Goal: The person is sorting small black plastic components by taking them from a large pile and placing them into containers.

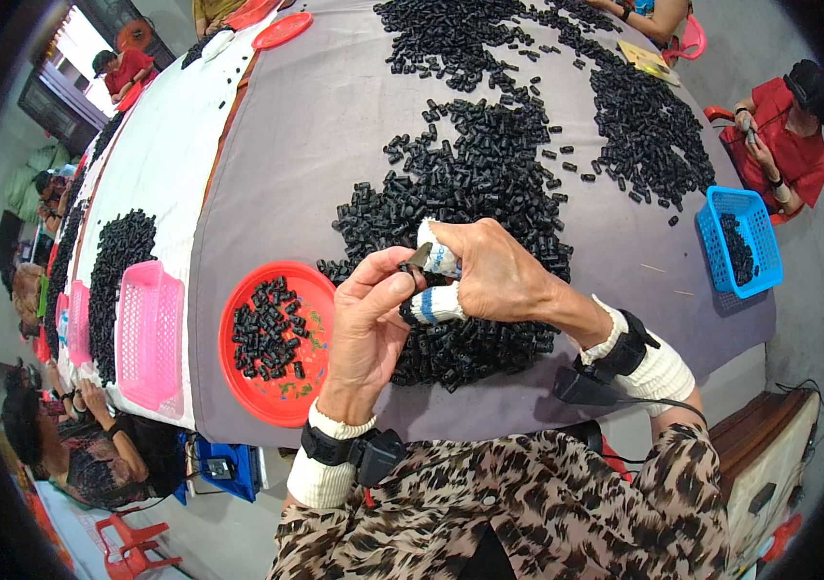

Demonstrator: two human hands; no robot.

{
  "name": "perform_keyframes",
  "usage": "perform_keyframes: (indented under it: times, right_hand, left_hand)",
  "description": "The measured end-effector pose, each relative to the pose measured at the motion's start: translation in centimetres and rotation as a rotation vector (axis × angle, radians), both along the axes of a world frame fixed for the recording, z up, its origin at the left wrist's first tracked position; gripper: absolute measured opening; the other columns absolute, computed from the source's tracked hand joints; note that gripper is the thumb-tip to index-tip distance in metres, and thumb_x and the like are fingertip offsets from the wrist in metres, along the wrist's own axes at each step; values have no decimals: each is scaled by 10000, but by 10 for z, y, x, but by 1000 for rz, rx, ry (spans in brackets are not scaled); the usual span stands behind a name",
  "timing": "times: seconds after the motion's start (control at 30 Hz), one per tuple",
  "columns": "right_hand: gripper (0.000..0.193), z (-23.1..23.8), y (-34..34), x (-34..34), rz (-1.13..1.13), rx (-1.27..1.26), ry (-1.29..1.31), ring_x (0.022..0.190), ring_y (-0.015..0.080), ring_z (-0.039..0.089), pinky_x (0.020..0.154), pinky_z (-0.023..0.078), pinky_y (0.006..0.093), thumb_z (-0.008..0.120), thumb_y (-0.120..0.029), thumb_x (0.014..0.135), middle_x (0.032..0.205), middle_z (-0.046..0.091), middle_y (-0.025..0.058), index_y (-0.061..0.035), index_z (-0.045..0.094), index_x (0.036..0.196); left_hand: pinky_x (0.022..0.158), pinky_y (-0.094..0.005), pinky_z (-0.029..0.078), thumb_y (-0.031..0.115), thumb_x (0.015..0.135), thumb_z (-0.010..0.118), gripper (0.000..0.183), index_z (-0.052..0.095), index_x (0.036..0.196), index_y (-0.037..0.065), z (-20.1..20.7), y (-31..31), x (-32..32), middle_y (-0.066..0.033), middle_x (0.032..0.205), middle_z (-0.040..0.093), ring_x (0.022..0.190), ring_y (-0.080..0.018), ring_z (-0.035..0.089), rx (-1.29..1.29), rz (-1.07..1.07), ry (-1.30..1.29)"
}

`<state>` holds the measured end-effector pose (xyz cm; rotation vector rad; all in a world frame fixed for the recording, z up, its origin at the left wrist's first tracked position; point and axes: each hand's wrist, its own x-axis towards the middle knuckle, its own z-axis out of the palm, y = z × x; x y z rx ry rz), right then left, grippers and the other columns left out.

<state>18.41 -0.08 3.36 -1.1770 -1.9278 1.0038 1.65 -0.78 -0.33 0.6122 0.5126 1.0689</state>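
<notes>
My left hand (370, 324) pinches a small black cylindrical piece (418, 279) between thumb and fingers, in front of the big pile. A short metal blade (420, 255) sticks out from the closed fingers of my right hand (501, 271), touching or very close to that piece; the blade's handle is hidden in the grip. White wraps with blue marks cover the thumb and a finger of my right hand. Just beyond and beneath both hands spreads a large heap of similar black pieces (470, 164). Left of my left hand stands a round red tray (310, 387) with black pieces and green scraps.
A pink basket (149, 333) stands farther left, beside another black heap (122, 251). At the right edge sits a blue basket (767, 253) with black pieces. A second large pile (639, 126) lies far right. Several other people (784, 135) sit round the grey-covered table (286, 174).
</notes>
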Motion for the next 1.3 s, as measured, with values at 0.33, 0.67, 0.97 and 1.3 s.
perform_keyframes:
  times: [0.33,0.67,0.97,1.3]
  right_hand:
    - [341,-8,1,0,-13,39,36,574,255,611,525,454,333,719,-256,661,644,596,145,9,528,758]
    - [344,-11,4,-1,69,7,-20,587,195,570,550,442,322,736,-250,676,677,585,94,-4,544,822]
    - [360,-12,5,-2,80,22,-36,579,250,580,549,447,345,681,-305,675,649,579,132,14,545,773]
    - [338,-12,5,-3,76,54,-53,558,273,576,533,443,363,670,-292,689,629,571,134,9,533,762]
  left_hand:
    - [754,-249,494,41,846,551,230,555,1061,-40,1,0,4,-85,926,621,834,-125,600,-4,36,66]
    - [790,-269,488,99,883,536,258,541,1106,-31,-6,-2,-4,-80,975,613,875,-128,587,2,-15,-40]
    - [775,-249,483,98,886,535,240,552,1092,-24,-8,-1,-2,-46,928,609,834,-107,574,-25,-5,-12]
    - [769,-241,485,84,883,535,220,562,1075,-21,-7,-1,-1,-50,937,616,827,-94,578,-46,13,-2]
